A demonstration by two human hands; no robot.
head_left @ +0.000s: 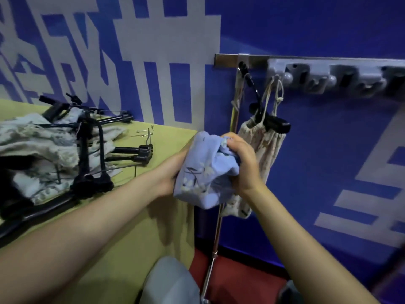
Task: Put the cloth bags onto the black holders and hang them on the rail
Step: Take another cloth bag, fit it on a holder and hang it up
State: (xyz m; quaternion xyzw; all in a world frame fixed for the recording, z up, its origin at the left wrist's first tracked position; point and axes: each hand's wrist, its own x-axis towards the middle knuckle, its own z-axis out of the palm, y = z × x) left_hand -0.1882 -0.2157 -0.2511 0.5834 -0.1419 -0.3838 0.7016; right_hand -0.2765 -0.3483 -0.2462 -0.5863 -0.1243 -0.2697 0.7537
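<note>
Both hands clamped on the pale blue cloth bag [203,170], held just off the yellow table [153,216] edge: left hand [173,172] at its side, right hand [241,163] bunching the mouth. Spare black holders [92,150] lie on the table. Advice: find the bag's mouth, spread it flat before clipping. Beyond: cream drawstring bag [263,145] already clipped, hanging from the wall rail [228,60].

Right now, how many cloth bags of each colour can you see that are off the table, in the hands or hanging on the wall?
Blue cloth bag, held by both the left hand and the right hand: 1
Cream patterned cloth bag, hanging on a black holder at the rail: 1
Total: 2
The heap of cloth on the table is too tangled to count.
</note>
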